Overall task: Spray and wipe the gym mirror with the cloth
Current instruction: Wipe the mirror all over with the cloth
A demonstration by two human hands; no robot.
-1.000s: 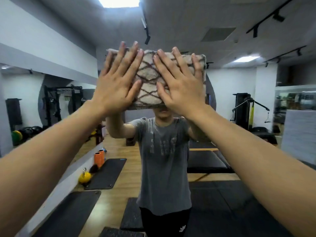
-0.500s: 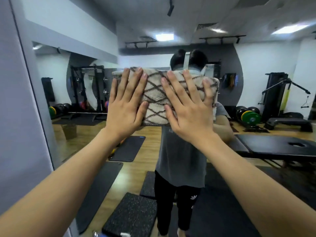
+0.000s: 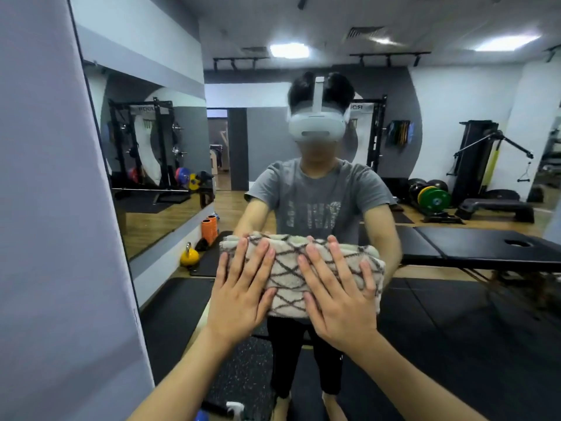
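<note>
Pressing flat against the mirror (image 3: 455, 147), both hands are working a folded, diamond-patterned cloth (image 3: 299, 270) across the glass at about chest height of the reflected person. The left hand (image 3: 239, 296) is lying with fingers straight and spread on the left half of the cloth; the right hand (image 3: 340, 302) is lying likewise on the right half. Neither hand is curling round the fabric: both are released and pushing with open palms.

Judging progress: spraying appears to be done for now, since a spray bottle (image 3: 235, 410) is standing near the bottom of the view, untouched and well below the hands. Wiping is under way. No streaks or wet patches are visible, so how much glass is already clean cannot be told.

Regarding edges: the left border of the mirror is running beside a pale wall panel (image 3: 54, 208), near the left hand, so room for travel to the left is limited. To the right the glass is extending well past the cloth, and open glass is also lying above and below it. A rightward or vertical pass is therefore looking least obstructed.
</note>
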